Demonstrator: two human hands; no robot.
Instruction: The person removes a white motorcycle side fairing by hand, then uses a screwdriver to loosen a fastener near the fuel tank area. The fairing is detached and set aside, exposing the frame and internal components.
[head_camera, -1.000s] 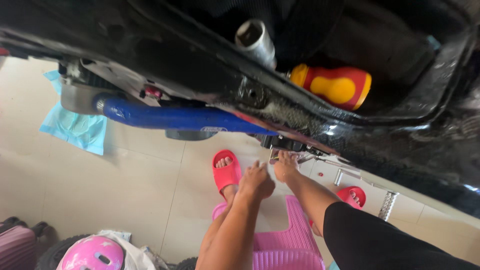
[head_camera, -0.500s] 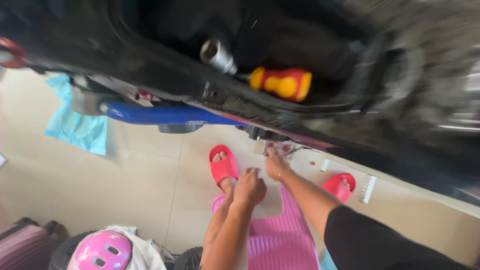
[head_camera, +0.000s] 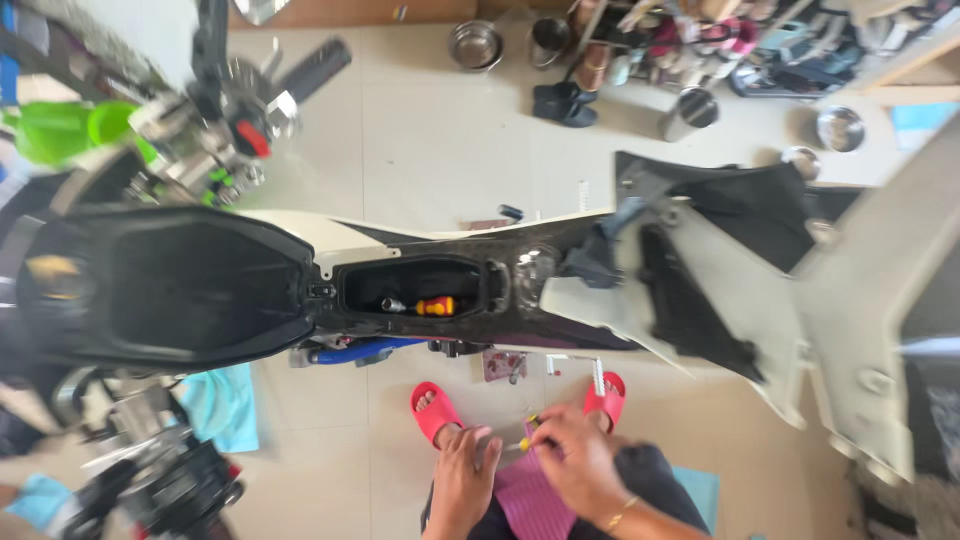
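My right hand (head_camera: 578, 455) is closed around a small yellow-tipped tool (head_camera: 528, 428) just above a pink stool (head_camera: 535, 495). My left hand (head_camera: 462, 470) lies beside it with fingers curled toward the same tool; its grip is hidden. Red sandals (head_camera: 432, 410) are on my feet below the scooter (head_camera: 180, 285). The scooter's seat is lifted. Its open compartment (head_camera: 415, 290) holds a red and yellow screwdriver (head_camera: 436, 306) and a metal socket (head_camera: 392, 304).
Detached dark and white body panels (head_camera: 700, 280) lie to the right. A blue cloth (head_camera: 225, 400) is on the tiled floor at left. Steel bowls (head_camera: 476, 42), a metal cup (head_camera: 690, 110) and black sandals (head_camera: 565, 103) sit at the far side. The handlebar (head_camera: 260, 100) reaches up left.
The view has pulled far back from the scooter, now showing it whole. Both hands have drawn away from its underside and come together over the pink stool.
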